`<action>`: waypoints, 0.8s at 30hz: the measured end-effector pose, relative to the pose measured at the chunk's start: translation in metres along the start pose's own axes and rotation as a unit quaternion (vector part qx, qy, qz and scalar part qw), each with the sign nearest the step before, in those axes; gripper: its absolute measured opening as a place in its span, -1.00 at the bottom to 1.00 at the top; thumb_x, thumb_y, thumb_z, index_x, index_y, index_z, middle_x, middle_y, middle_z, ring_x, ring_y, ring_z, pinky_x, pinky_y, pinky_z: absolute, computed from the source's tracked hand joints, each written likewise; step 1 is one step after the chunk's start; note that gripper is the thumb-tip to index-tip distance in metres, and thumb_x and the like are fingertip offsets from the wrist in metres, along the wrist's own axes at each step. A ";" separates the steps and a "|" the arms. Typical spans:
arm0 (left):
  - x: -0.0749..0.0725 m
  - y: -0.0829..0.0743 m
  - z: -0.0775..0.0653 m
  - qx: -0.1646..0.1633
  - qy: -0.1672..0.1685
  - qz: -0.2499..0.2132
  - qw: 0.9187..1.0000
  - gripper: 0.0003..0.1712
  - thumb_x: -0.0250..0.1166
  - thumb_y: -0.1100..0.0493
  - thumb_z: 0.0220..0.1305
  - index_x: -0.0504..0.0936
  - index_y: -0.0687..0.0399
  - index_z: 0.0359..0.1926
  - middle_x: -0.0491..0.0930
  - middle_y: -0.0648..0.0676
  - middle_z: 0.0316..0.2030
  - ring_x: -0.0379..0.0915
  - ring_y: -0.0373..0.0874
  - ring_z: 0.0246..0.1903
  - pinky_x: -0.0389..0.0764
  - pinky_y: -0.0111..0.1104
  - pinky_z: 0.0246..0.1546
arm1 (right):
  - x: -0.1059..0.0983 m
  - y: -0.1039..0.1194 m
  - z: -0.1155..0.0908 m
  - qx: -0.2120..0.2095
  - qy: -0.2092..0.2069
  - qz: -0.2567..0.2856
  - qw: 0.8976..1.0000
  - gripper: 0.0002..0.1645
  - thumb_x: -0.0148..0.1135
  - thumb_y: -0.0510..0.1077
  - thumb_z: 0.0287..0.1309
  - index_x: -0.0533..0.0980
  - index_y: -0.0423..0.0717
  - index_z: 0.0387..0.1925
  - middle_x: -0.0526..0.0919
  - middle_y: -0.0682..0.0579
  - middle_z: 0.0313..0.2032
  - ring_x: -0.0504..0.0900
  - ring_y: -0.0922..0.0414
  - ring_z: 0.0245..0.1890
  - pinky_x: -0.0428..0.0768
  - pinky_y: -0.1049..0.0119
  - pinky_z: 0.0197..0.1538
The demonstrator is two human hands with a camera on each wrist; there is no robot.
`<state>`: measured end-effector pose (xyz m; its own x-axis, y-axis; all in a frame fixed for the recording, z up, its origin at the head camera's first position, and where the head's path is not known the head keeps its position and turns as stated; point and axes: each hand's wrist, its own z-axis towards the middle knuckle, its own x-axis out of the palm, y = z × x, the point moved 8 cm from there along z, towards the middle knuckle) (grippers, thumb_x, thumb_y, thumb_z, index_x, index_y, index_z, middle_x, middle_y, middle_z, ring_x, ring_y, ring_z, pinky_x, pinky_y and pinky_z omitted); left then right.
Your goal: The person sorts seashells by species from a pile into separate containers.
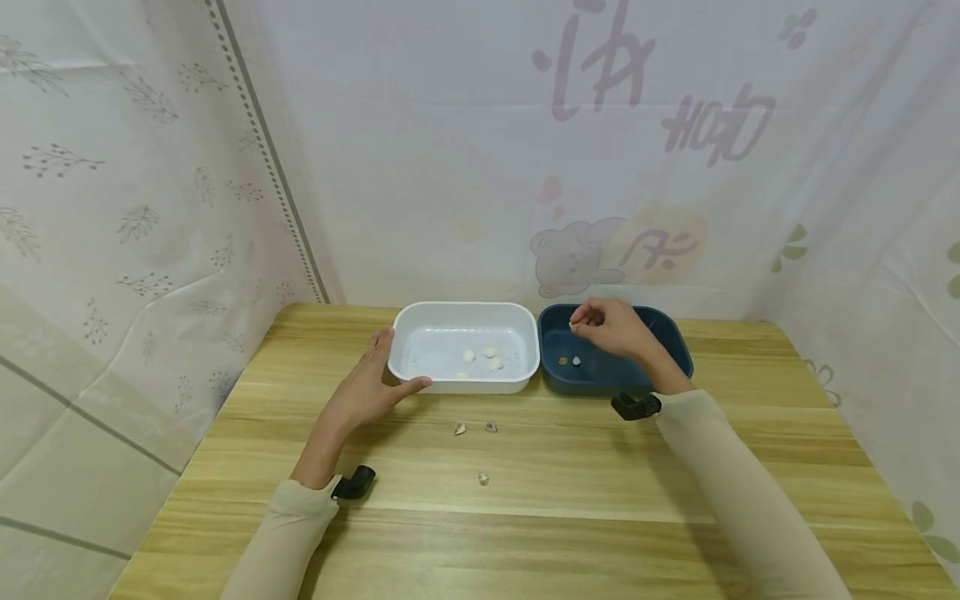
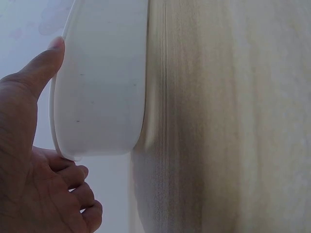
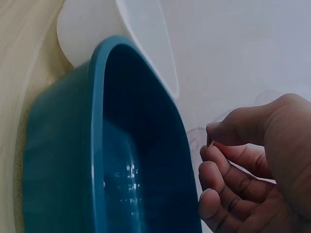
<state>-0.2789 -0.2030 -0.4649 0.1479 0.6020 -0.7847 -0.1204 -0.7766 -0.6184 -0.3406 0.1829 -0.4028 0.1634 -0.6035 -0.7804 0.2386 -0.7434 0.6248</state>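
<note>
My left hand [image 1: 367, 387] holds the left end of a white tray [image 1: 401, 312], the thumb over its near rim and the fingers along its side. Between thumb and fingertip, my right hand [image 1: 611, 325] pinches a tiny pale piece [image 3: 212, 143], perhaps a shell, mostly hidden. That hand is above the far side of a dark blue tray [image 1: 551, 387]. A brownish small shell [image 1: 562, 361] and a whitish small shell [image 1: 577, 361] lie in the blue tray. Several cream shells [image 1: 490, 353] are inside the white tray.
Three small shells lie on the wooden table [image 1: 600, 483]: one shell [image 1: 460, 428] and another shell [image 1: 491, 427] just before the white tray, a third shell [image 1: 483, 479] nearer me. The trays stand side by side against a patterned cloth backdrop [image 1: 427, 167].
</note>
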 end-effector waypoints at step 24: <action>0.000 -0.001 0.000 0.002 -0.003 0.002 1.000 0.46 0.24 -0.64 0.10 -0.44 -0.18 0.65 -0.34 0.17 0.66 -0.32 0.27 0.63 0.06 0.38 0.44 | 0.009 -0.019 0.014 0.028 0.005 -0.018 0.999 -0.64 0.26 -0.04 0.40 0.61 -0.14 0.10 0.71 -0.14 0.02 0.68 -0.06 -0.02 0.63 -0.01 0.06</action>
<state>-0.2791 -0.2025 -0.4642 0.1421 0.5998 -0.7875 -0.1241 -0.7785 -0.6153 -0.3573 0.1878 -0.4214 0.1650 -0.5742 -0.8019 0.1913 -0.7790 0.5971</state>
